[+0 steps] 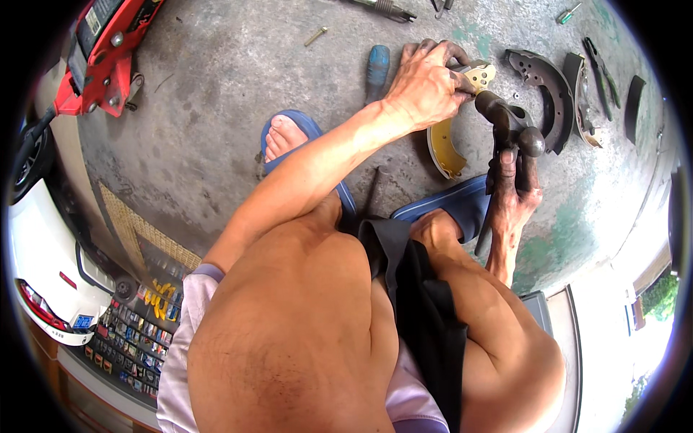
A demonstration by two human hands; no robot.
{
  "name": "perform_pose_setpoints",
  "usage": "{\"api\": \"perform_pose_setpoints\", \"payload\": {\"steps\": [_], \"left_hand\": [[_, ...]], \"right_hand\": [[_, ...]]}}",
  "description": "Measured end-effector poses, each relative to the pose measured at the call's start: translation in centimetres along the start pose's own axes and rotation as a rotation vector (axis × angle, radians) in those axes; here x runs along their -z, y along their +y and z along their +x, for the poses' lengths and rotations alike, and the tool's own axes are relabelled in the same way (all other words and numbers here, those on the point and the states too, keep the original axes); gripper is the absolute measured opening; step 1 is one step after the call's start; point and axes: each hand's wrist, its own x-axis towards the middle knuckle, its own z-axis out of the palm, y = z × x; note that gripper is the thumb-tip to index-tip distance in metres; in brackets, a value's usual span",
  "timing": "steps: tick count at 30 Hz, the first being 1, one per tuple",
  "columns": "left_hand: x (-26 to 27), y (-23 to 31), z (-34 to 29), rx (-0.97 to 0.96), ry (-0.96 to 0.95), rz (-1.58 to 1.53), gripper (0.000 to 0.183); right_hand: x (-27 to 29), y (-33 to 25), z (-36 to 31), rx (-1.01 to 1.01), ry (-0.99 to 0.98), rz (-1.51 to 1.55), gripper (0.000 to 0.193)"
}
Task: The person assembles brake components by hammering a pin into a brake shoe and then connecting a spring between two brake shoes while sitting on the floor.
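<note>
My left hand (426,85) is closed on a yellow brake shoe (479,73), whose end with round holes sticks out past the fingers. Just below lies a curved yellow piece with a dark lining (446,153); whether it belongs to the same shoe I cannot tell. My right hand (516,189) grips a ball-peen hammer (511,123) near its head. The hammer's flat face is close to the held shoe's end, and contact between them is unclear. Right of the hammer lies a dark, worn brake shoe (554,97). Beside my left wrist is a blue-handled tool (377,68).
At the right are another worn shoe (580,94), pliers (603,76) and a dark curved lining strip (635,108). A bolt (315,36) and green screwdriver (569,13) lie far off. A red jack (108,61) and white car (54,260) stand left.
</note>
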Motion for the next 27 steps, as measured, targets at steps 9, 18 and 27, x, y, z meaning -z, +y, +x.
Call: {"api": "perform_pose_setpoints", "payload": {"steps": [9,18,27], "left_hand": [[0.4,-0.2,-0.2,0.043,-0.032,0.064,0.016],[0.1,-0.6,-0.3,-0.003,-0.017,0.023,0.018],[0.1,-0.7,-0.1,-0.007,-0.033,0.104,0.017]], "right_hand": [[-0.9,-0.1,0.0,0.019,-0.045,-0.026,0.044],[-0.6,-0.1,-0.5,0.077,0.008,-0.103,0.040],[-1.2,0.4,0.1,0.177,0.009,-0.200,0.040]]}}
